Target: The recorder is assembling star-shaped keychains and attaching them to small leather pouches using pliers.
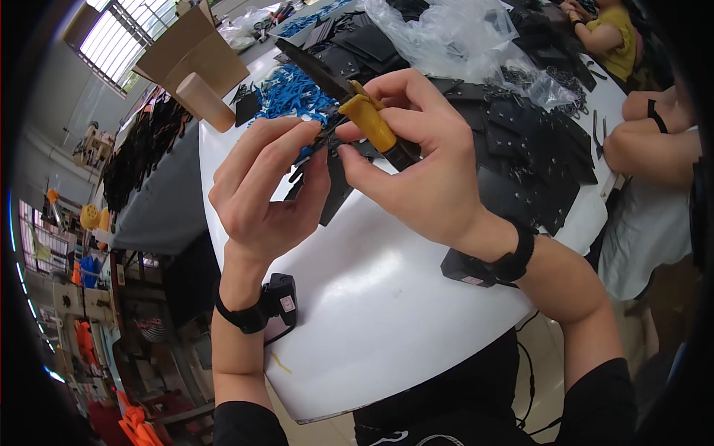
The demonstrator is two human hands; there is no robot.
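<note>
My left hand (256, 189) is raised above the near half of the glossy white counter (357, 297), its thumb and fingertips drawn together on a small dark piece (324, 138); the exact shape of this piece is mostly hidden. My right hand (439, 145) is curled around a tool with a yellow grip and a long dark blade (370, 123), which slants across my palm so that the blade points to the far left. The right thumb and index finger come close to each other just beside the left fingertips; I cannot tell whether these 2 fingers also grip the small dark piece. It sits between my 2 hands, above the counter.

Just beyond my left hand lies a loose heap of thin bright blue strips (290, 93). Flat black rectangular pieces with small shiny metal studs (528, 152) spread over the right side, near my right hand, and more plain black flat pieces (364, 41) are stacked at the far side. A crumpled clear plastic bag (446, 33) lies at the far right of the blue heap, with a tangle of dark metal rings (561, 93) beside it.

At the far left are an open brown cardboard box (216, 70) and a tan cylinder (204, 102). I wear 1 black strapped device on each wrist. On the right side, 2 other people are at the counter, 1 of them in a yellow top (617, 44).
</note>
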